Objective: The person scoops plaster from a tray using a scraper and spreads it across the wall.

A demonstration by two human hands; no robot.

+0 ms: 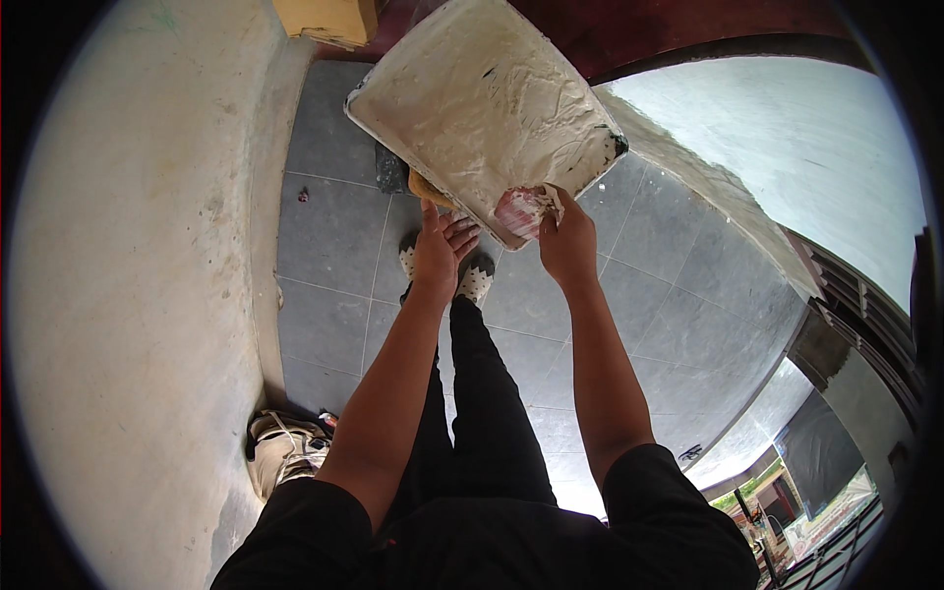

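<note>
A large rectangular tray (pixel 462 103) with a raised rim stands tilted in front of me, its surface coated in whitish, streaky residue with dark chipped spots at one corner. My right hand (pixel 568 241) is closed on a crumpled red-and-white piece of cloth or wrapper (pixel 521 211), pressed against the tray's near corner. Whether it is fabric or plastic, I cannot tell. Just off the tray's near left edge, my left hand (pixel 441 246) has its fingers stretched out and holds nothing visible. Below that edge, a tan piece (pixel 429 190) that looks like wood pokes out by my left fingertips.
A dark block (pixel 390 169) sits on the grey tiled floor (pixel 329 226), partly under the tray. At the far left stands a yellowish box (pixel 329 20). Plastered walls rise on both sides. A beige bag (pixel 283 452) leans by the left wall, behind my left arm.
</note>
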